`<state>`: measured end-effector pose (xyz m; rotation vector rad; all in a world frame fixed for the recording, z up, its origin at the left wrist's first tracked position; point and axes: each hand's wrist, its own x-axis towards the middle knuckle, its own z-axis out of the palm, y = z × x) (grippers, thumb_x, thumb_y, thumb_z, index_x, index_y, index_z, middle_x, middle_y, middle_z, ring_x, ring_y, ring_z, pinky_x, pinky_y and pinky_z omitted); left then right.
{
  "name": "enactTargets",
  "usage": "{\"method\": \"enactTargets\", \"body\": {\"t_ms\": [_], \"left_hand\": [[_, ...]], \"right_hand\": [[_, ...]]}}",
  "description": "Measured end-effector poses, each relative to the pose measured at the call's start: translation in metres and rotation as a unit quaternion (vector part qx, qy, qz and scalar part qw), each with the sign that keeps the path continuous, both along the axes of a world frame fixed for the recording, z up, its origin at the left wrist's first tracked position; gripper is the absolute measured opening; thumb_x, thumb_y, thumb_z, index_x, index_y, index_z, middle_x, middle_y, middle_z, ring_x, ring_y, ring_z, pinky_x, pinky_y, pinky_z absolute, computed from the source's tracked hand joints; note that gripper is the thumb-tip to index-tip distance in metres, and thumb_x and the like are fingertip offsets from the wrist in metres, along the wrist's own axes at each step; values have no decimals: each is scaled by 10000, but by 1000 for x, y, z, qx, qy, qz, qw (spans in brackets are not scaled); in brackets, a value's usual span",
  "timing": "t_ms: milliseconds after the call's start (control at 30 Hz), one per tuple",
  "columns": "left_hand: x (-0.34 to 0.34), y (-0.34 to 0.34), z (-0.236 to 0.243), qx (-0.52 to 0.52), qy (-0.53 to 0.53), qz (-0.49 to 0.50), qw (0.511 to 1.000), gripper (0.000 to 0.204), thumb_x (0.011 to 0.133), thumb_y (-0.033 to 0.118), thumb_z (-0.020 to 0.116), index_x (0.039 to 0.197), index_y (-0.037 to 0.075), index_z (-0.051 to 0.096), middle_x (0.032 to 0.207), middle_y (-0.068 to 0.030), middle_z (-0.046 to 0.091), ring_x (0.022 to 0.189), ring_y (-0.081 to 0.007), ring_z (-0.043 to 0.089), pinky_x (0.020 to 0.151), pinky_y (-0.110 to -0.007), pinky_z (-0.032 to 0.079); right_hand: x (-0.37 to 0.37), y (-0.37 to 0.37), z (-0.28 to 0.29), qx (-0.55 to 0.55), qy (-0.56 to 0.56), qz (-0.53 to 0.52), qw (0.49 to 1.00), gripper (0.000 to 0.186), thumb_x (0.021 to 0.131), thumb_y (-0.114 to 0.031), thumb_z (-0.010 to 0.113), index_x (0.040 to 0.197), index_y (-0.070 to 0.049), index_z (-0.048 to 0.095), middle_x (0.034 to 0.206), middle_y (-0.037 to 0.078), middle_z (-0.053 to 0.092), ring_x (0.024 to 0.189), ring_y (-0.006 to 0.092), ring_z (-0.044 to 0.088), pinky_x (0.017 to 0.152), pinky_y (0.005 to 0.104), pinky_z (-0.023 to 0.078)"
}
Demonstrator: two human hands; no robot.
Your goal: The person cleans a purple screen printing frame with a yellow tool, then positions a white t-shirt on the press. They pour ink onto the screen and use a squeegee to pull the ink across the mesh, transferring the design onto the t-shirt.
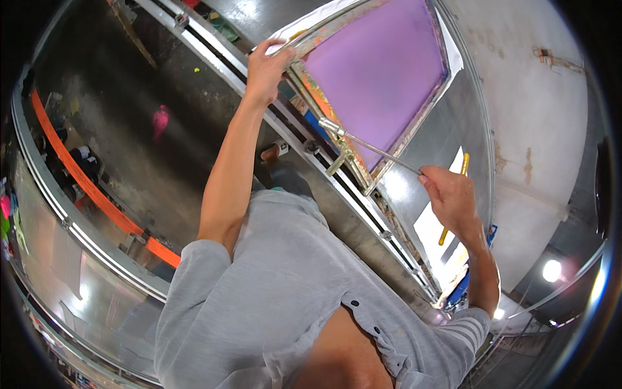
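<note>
A screen printing frame (310,91) with purple mesh (382,78) lies tilted on the long table, its edge stained with orange and yellow paint. My left hand (267,68) is closed over the frame's near left corner, with the thumb side partly hidden. My right hand (452,198) pinches the end of a thin metal wrench (382,153). The wrench's thick socket head (330,126) sits at the frame's near edge, beside a metal clamp fitting (338,162). Whether the head is seated on a bolt cannot be made out.
A metal rail (353,201) runs along the table's near side. White paper and a yellow-handled stick (465,165) lie on the table right of the frame. Behind me on the left stands another long table (110,285) with an orange strip (110,201). The floor (123,123) has pink stains.
</note>
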<state>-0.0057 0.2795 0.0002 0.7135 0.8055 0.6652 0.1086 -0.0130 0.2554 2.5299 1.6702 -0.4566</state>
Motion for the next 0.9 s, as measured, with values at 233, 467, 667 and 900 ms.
{"method": "enactTargets", "body": {"t_ms": [233,467,667,900], "left_hand": [[14,3,-4,95,-4,-30,995,410,872,173,722,1202,-66,668,992,-127,708,865,-163,671,694,-304,530],[18,13,-7,111,-16,-12,994,445,849,188,753,1201,-69,664,1010,-114,703,866,-143,662,705,-276,511],[19,21,-8,136,38,-35,989,393,841,183,759,1164,-31,694,965,-73,716,787,-120,647,640,-274,491],[32,25,-73,212,75,-3,974,421,786,263,800,1102,-12,750,833,-62,722,668,-144,614,631,-325,484]], "right_hand": [[-5,3,-22,-224,-52,69,971,122,899,-124,579,826,-52,646,716,133,646,764,323,668,654,422,507],[-30,19,17,169,129,-225,951,261,1002,-242,579,1081,-8,664,1020,117,704,919,232,689,749,379,528],[-6,-4,24,-110,59,-177,976,152,963,-117,583,1028,-73,713,681,125,620,656,196,604,625,343,463],[65,-28,-33,109,217,-354,903,189,974,-197,608,914,-34,684,641,-61,478,555,37,430,482,234,320]]}}
